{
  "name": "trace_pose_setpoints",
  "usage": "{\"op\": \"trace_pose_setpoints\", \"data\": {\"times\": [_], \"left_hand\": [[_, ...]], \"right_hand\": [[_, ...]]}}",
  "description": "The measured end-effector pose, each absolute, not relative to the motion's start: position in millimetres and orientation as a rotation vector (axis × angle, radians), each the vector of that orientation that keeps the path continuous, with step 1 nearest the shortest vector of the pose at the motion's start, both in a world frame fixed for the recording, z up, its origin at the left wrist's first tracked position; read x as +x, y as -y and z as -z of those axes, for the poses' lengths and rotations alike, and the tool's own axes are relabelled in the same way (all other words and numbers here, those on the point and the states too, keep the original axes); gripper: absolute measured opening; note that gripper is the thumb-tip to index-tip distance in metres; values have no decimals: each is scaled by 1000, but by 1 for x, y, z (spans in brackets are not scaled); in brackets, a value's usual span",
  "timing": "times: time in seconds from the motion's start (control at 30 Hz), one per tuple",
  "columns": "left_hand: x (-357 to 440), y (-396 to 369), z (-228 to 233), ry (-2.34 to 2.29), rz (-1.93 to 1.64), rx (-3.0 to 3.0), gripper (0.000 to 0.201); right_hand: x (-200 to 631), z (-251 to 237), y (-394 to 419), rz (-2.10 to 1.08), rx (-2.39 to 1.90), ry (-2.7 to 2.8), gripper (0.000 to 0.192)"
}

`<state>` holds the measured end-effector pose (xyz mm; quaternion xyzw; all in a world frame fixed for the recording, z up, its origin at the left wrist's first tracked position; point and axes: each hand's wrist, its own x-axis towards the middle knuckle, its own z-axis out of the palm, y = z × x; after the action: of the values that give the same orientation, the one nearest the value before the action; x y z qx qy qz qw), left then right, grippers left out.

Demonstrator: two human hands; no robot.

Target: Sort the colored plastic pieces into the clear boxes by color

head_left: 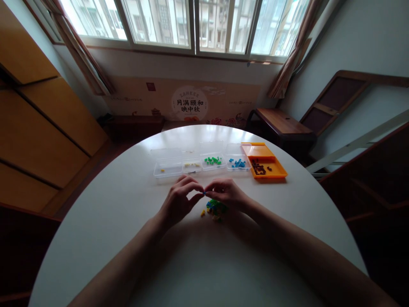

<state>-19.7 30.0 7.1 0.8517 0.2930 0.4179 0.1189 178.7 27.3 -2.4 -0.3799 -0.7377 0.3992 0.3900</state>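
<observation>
Between the fingertips of both hands is a small blue piece (204, 193), too small to make out fully. My left hand (180, 198) pinches it from the left with thumb and forefinger. From the right, my right hand (227, 194) closes on the same piece, its other fingers curled. Just below the hands lies a mixed pile of small toy building bricks (216, 209) in green, blue and yellow, partly hidden by my right hand. One yellow brick (203, 213) sits apart at the pile's left.
Beyond the hands, open-lidded boxes stand in a row on the round white table (105, 221): a clear box (168, 174) with one yellow piece, then cream pieces (191, 165), green pieces (212, 160), blue pieces (238, 163), and an orange box (277, 169) with dark brown pieces.
</observation>
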Motion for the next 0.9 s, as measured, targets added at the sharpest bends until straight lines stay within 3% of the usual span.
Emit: {"op": "trace_pose_setpoints", "data": {"times": [0.33, 0.53, 0.7, 0.9], "left_hand": [[-18, -30, -5, -832, -1255, 2523, 7], [-20, -32, -1, -914, -1190, 2536, 2], [-21, -32, 1, -900, -1098, 2569, 1], [-21, -29, -1, -916, -1002, 2579, 2]], "right_hand": [[179, 1, -28, -940, -902, 1948, 11], [194, 1, -38, -567, -1029, 2008, 8], [227, 3, -60, -169, -1344, 1751, 9], [253, 9, -78, -69, -1449, 1596, 19]]}}
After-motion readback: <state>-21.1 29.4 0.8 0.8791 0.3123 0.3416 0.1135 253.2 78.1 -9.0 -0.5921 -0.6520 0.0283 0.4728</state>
